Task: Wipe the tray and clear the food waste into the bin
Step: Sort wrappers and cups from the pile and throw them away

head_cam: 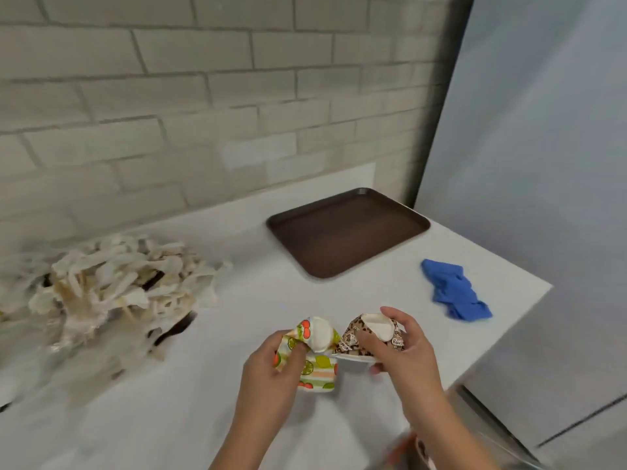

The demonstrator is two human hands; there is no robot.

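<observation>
Tray (346, 232) sits bare — left hand (271, 371) clamps fruit-print cup (315, 351), right hand (403, 354) grips leopard-print cup (366, 334).

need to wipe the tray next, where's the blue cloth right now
In the head view the blue cloth lies crumpled on the white counter near its right edge, just right of the brown tray.
</observation>
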